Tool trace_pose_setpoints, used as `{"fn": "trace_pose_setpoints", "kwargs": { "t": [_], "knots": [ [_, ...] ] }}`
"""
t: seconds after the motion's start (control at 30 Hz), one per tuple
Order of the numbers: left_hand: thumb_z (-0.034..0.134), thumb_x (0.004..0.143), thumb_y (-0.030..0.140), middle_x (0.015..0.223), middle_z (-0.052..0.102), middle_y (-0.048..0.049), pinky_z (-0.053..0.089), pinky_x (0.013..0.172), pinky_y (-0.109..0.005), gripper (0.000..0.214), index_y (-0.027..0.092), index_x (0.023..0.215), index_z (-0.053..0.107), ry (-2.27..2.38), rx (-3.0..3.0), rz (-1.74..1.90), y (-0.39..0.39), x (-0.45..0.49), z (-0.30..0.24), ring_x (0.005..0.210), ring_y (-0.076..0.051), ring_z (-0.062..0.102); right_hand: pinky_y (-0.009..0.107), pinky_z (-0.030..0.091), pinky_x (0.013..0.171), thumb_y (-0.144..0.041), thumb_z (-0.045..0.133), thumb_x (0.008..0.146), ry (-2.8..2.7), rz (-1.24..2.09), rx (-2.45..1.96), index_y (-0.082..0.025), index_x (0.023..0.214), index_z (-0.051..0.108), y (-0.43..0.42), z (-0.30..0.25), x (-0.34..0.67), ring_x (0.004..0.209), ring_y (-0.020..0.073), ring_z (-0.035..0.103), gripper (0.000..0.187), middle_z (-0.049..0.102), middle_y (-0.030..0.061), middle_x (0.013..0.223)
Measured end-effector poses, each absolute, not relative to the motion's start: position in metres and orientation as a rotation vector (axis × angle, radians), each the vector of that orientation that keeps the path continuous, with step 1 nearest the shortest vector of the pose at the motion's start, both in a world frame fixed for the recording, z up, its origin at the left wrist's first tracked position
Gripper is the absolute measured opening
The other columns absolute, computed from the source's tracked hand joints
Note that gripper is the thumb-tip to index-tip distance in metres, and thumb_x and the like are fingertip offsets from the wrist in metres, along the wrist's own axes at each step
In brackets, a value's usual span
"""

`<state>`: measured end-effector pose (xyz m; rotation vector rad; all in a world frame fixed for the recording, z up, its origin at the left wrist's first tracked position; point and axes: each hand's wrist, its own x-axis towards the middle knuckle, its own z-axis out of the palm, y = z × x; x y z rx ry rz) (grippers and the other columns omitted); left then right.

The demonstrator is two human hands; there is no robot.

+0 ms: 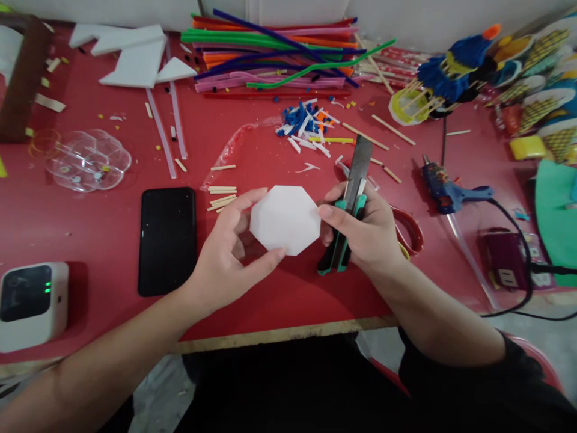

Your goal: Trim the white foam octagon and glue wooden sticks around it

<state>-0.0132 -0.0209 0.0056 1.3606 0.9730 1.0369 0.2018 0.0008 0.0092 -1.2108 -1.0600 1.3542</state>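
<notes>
A white octagonal piece [285, 219], flat like foam board or card, is held up over the red table. My left hand [232, 246] grips it by its left and lower edges, fingers behind and thumb in front. At its right corner, the thumb of my right hand [365, 225] touches the edge. The same hand also holds a teal-and-black handled cutter [358, 165] with a broad metal blade pointing away from me. Part of the handle is hidden behind my thumb. Short wooden sticks [222, 197] lie just beyond my left hand.
Pipe cleaners [279, 51] and white board scraps [139, 57] line the back. A phone [166, 240] and white device [33, 307] lie left. Right are a glue gun [451, 189] with cord, red-handled scissors [410, 228] and a blue craft figure [444, 75]. Coloured clippings [304, 123] lie mid-table.
</notes>
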Motion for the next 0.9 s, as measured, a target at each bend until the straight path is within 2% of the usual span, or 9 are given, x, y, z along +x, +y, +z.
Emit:
{"fn": "trace_pose_setpoints", "kwargs": {
  "t": [0.13,0.23,0.33,0.47,0.6,0.77,0.83,0.9],
  "knots": [
    [0.08,0.079,0.021,0.114,0.073,-0.0081,0.066,0.07,-0.033,0.072,0.028,0.141,0.043,1.044,1.309,1.092,-0.0204,-0.0147,0.0093,0.096,-0.024,0.075,0.017,0.046,0.037,-0.029,0.085,0.077,-1.073,1.377,-1.202,-0.025,0.086,0.062,0.0003,0.0089,0.2022,0.04,0.0075,0.058,0.025,0.06,-0.0098,0.056],
    [0.075,0.085,0.022,0.105,0.075,-0.0057,0.066,0.073,-0.034,0.059,0.027,0.137,0.047,1.099,1.253,1.157,-0.0196,-0.0159,0.0103,0.089,-0.021,0.076,0.017,0.048,0.038,-0.028,0.087,0.075,-1.107,1.422,-1.185,-0.024,0.087,0.062,-0.0006,0.0112,0.203,0.041,0.0072,0.059,0.028,0.063,-0.0088,0.06],
    [0.071,0.089,0.023,0.107,0.076,-0.0055,0.064,0.08,-0.034,0.044,0.025,0.129,0.055,1.13,1.239,1.204,-0.0184,-0.0159,0.0091,0.095,-0.02,0.074,0.018,0.049,0.039,-0.028,0.089,0.071,-1.188,1.504,-1.155,-0.022,0.086,0.062,-0.0015,0.0144,0.2033,0.042,0.0082,0.06,0.031,0.064,-0.0083,0.058],
    [0.07,0.09,0.022,0.115,0.074,-0.0057,0.063,0.085,-0.034,0.042,0.026,0.13,0.059,1.13,1.255,1.239,-0.0174,-0.0153,0.0073,0.108,-0.021,0.071,0.019,0.047,0.037,-0.036,0.085,0.077,-1.149,1.596,-1.138,-0.022,0.086,0.062,-0.001,0.015,0.2026,0.039,0.0092,0.058,0.028,0.062,-0.0076,0.052],
    [0.071,0.089,0.02,0.114,0.074,-0.0049,0.062,0.085,-0.032,0.04,0.025,0.127,0.063,1.12,1.337,1.22,-0.0182,-0.0155,0.0094,0.103,-0.019,0.071,0.02,0.046,0.036,-0.04,0.084,0.077,-1.05,1.559,-1.143,-0.023,0.087,0.063,0.0004,0.0127,0.2025,0.037,0.009,0.056,0.028,0.06,-0.0088,0.051],
    [0.074,0.088,0.025,0.107,0.071,-0.0037,0.064,0.072,-0.028,0.041,0.027,0.127,0.063,1.085,1.325,1.187,-0.0196,-0.0152,0.0107,0.091,-0.017,0.071,0.02,0.045,0.038,-0.036,0.084,0.078,-1.128,1.579,-1.212,-0.022,0.085,0.064,-0.0004,0.0114,0.2042,0.038,0.009,0.056,0.026,0.06,-0.0081,0.048],
    [0.072,0.09,0.033,0.103,0.069,-0.0024,0.064,0.066,-0.027,0.034,0.028,0.123,0.065,1.098,1.228,1.229,-0.0187,-0.0158,0.0093,0.086,-0.016,0.07,0.02,0.045,0.038,-0.036,0.084,0.079,-1.079,1.572,-1.196,-0.022,0.084,0.063,0.0001,0.0111,0.2042,0.037,0.0089,0.055,0.026,0.059,-0.0085,0.048],
    [0.07,0.092,0.037,0.089,0.064,0.0004,0.063,0.062,-0.025,0.024,0.028,0.114,0.069,1.12,1.132,1.261,-0.0168,-0.0171,0.0076,0.076,-0.013,0.066,0.021,0.044,0.037,-0.036,0.084,0.078,-1.001,1.573,-1.162,-0.023,0.083,0.061,0.0015,0.0112,0.204,0.036,0.0091,0.054,0.027,0.059,-0.0092,0.049]
  ]
}}
